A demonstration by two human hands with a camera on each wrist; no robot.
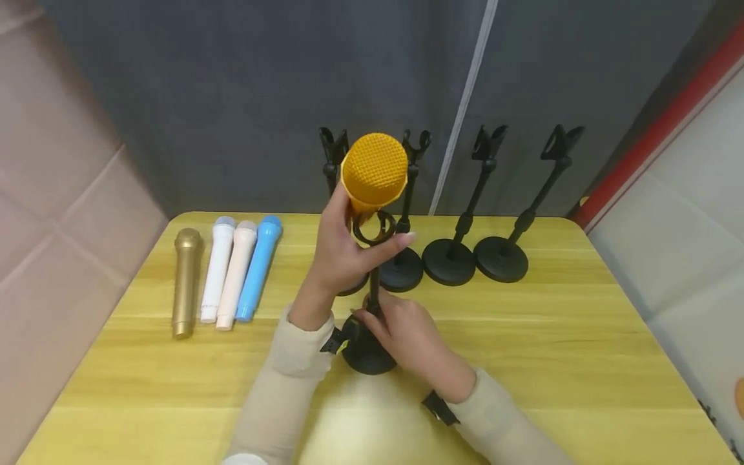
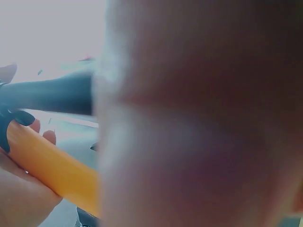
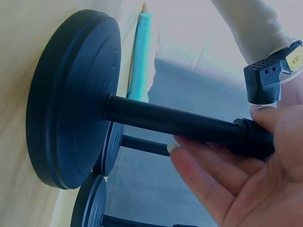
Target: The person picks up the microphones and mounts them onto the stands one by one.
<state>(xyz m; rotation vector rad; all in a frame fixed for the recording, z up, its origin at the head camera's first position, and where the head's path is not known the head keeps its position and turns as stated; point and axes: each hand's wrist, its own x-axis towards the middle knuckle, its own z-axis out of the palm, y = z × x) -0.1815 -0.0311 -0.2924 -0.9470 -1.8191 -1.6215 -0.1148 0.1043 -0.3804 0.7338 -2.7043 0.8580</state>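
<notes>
My left hand grips an orange microphone, its textured head facing up at the head camera. The microphone's handle meets the black clip of a microphone stand in the left wrist view. Much of that view is blocked by a blurred surface close to the lens. Below, my right hand holds the same stand's pole, fingers curled around it near its collar. The stand's round black base is at the tabletop, under the hands.
Several more black microphone stands line the back of the wooden table. To the left lie a gold microphone, a white one, a pale pink one and a blue one. A grey curtain hangs behind.
</notes>
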